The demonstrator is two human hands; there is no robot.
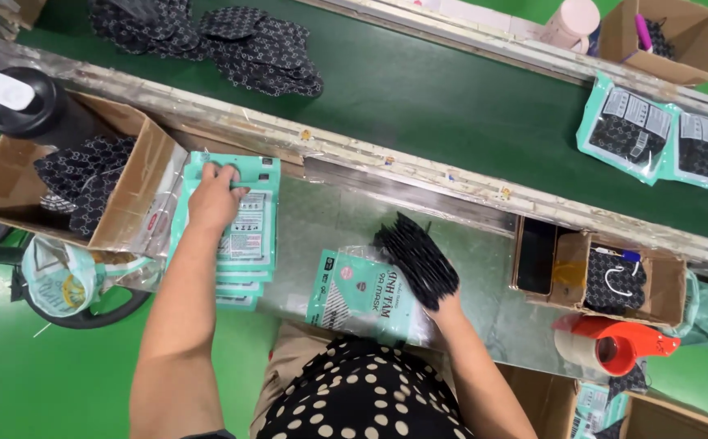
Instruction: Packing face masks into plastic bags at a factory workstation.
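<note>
Dotted clothing [362, 398] fills the bottom edge, just under the teal pouch [358, 297] lying on the metal table [484, 293]. The right hand [443, 305] grips a stack of black masks [415, 256] above this pouch. The left hand [215, 199] rests open-fingered on a pile of teal pouches [248, 236] beside a cardboard box [69, 183].

The person wears a black garment scattered with cream polka dots [362, 394] over tan trousers [289, 358]. Both forearms are bare, without sleeves, and both hands are ungloved.
</note>
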